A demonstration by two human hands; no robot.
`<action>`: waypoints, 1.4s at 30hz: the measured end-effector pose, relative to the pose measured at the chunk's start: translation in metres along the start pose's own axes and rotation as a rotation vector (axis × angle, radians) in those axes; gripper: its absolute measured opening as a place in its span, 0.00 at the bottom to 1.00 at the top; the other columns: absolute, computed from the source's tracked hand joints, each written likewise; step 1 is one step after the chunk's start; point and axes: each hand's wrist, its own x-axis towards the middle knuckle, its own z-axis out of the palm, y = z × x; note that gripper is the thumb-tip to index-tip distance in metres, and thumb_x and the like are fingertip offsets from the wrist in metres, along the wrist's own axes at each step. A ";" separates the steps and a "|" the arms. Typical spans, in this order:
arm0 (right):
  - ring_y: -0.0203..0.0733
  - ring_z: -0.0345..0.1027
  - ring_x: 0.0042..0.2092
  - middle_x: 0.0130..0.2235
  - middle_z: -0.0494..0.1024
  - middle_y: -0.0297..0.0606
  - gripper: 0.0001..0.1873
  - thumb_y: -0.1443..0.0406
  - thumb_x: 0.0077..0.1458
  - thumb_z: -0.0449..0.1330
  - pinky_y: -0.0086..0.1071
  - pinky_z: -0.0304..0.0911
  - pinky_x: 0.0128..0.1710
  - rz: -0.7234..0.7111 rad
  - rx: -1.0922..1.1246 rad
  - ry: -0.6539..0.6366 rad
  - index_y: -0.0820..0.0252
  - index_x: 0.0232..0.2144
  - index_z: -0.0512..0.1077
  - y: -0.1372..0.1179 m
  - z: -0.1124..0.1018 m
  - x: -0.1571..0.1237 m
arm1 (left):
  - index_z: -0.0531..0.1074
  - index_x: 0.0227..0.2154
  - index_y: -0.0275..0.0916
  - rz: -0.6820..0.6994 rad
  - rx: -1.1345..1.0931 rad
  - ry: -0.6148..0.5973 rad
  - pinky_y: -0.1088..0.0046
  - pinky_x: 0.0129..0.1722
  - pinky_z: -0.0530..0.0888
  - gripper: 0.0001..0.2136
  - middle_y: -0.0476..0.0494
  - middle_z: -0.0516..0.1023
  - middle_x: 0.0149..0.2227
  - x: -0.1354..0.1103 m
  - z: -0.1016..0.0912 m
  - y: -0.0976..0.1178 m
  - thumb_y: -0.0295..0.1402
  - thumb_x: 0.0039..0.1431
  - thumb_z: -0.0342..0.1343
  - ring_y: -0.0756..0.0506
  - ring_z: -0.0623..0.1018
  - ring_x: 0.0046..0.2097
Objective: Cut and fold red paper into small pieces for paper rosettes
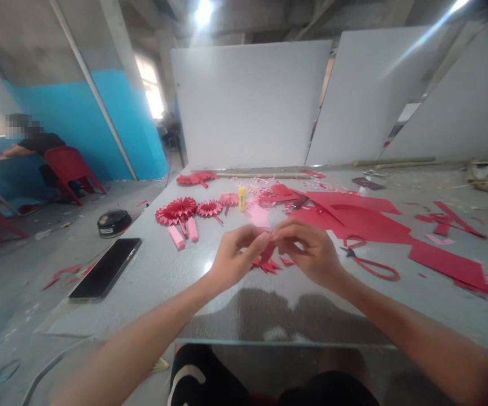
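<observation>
My left hand [240, 251] and my right hand [309, 248] meet over the middle of the table, fingertips pinched together. Between them shows a piece of red paper [268, 252], partly hidden by the fingers. Cut red paper scraps [267, 267] lie just under the hands. Pink paper [259, 215] is beyond the fingertips, near a yellow glue stick [242, 199] standing upright. Off to the left are pleated red paper fans [176, 211] and two folded pink paper pieces [176, 237]. Red-handled scissors [370, 260] rest open to the right of my right hand.
Large red paper sheets [354, 217] and a red piece [447, 262] cover much of the right side. A black phone [106, 268] lies near the table's left edge. A round black object [114, 223] is beyond that edge. Another person [40, 141] sits at far left.
</observation>
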 end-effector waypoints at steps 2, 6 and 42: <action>0.36 0.69 0.29 0.35 0.76 0.39 0.07 0.61 0.60 0.63 0.30 0.66 0.25 0.041 0.063 -0.015 0.55 0.32 0.79 0.001 0.000 0.001 | 0.71 0.37 0.36 -0.069 -0.183 -0.030 0.75 0.31 0.70 0.16 0.46 0.77 0.29 0.003 -0.001 -0.001 0.46 0.61 0.60 0.51 0.74 0.29; 0.37 0.70 0.32 0.36 0.75 0.39 0.05 0.62 0.58 0.65 0.30 0.67 0.27 0.095 0.143 -0.025 0.55 0.32 0.80 0.003 0.001 0.000 | 0.71 0.43 0.37 -0.193 -0.398 -0.088 0.75 0.33 0.72 0.18 0.45 0.78 0.32 0.006 -0.003 -0.005 0.43 0.56 0.65 0.50 0.77 0.32; 0.37 0.72 0.31 0.32 0.79 0.37 0.05 0.67 0.61 0.60 0.29 0.66 0.29 -0.012 -0.183 -0.015 0.59 0.33 0.76 0.008 0.004 -0.003 | 0.82 0.32 0.36 0.144 0.272 0.206 0.75 0.34 0.77 0.04 0.44 0.83 0.30 0.001 -0.001 -0.013 0.27 0.54 0.64 0.49 0.81 0.31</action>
